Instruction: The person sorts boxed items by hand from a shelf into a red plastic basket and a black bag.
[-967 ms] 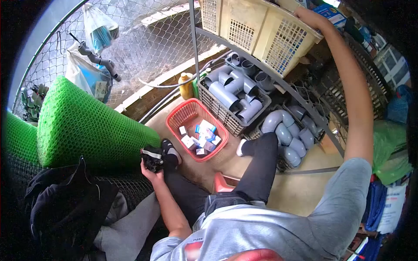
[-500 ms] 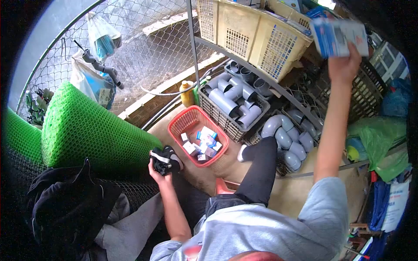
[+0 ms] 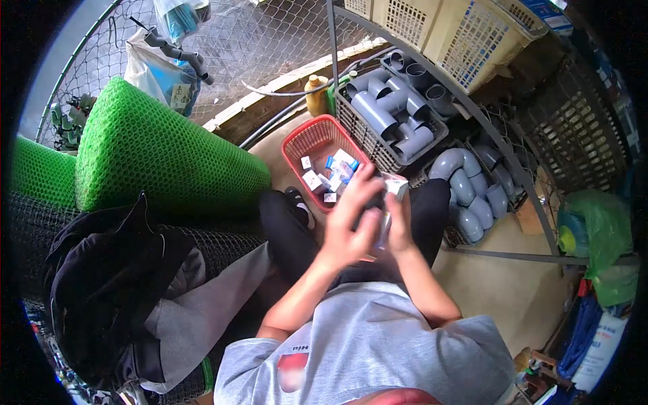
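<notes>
In front of my lap, my right hand (image 3: 399, 226) holds a small white box (image 3: 395, 185), upright near the red basket's right edge. My left hand (image 3: 352, 226) is raised beside it, its fingers apart and blurred by motion; it shows nothing in its grasp. Just beyond both hands is the red plastic basket (image 3: 292, 147), with several small white and blue boxes (image 3: 312, 180) inside. Part of the basket's near right side is hidden behind my left hand.
Black crates of grey pipe fittings (image 3: 373, 113) stand ahead right under a metal shelf with a cream crate (image 3: 472, 42). Green mesh rolls (image 3: 169, 152) and a dark jacket (image 3: 101, 283) lie left. A yellow bottle (image 3: 316, 98) stands behind the basket.
My right hand has come down from the upper shelf to my lap. My left hand has moved right to meet it, and the black bundle it held no longer shows. The view has shifted.
</notes>
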Action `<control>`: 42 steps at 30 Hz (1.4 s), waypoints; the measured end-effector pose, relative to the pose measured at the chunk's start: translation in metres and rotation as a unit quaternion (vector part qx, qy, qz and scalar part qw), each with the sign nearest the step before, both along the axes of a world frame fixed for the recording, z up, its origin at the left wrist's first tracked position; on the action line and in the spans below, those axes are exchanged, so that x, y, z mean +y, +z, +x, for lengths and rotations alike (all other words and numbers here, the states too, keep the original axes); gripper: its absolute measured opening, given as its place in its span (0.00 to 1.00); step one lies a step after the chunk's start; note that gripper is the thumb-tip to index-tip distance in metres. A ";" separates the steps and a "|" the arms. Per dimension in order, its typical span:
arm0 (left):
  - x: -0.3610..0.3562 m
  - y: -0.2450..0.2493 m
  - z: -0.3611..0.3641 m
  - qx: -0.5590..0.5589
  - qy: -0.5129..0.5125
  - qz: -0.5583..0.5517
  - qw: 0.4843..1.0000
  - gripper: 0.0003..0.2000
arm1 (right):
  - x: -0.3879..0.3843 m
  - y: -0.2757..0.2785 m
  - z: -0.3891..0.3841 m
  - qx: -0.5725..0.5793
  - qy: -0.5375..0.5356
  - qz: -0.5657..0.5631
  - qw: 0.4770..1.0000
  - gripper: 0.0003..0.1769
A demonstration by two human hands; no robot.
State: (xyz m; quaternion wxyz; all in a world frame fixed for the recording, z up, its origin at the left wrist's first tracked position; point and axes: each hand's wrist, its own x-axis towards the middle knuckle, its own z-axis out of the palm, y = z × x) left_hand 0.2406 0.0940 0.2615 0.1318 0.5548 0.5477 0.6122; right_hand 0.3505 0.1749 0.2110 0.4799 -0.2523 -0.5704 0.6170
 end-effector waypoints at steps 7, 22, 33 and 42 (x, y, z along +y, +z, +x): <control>0.003 -0.015 -0.004 0.178 -0.143 -0.046 0.972 0.33 | 0.033 0.017 -0.003 0.128 0.037 -0.220 0.966 0.34; 0.016 -0.044 -0.001 -0.076 -0.069 -0.085 0.991 0.28 | 0.032 -0.012 -0.010 0.142 0.047 -0.162 0.975 0.25; 0.021 -0.049 -0.013 -0.239 0.034 -0.098 0.966 0.26 | 0.027 -0.024 -0.026 0.032 0.077 -0.119 0.989 0.34; 0.010 -0.029 -0.018 -0.152 -0.014 -0.131 0.980 0.28 | 0.020 -0.044 -0.024 0.194 0.229 -0.350 0.887 0.42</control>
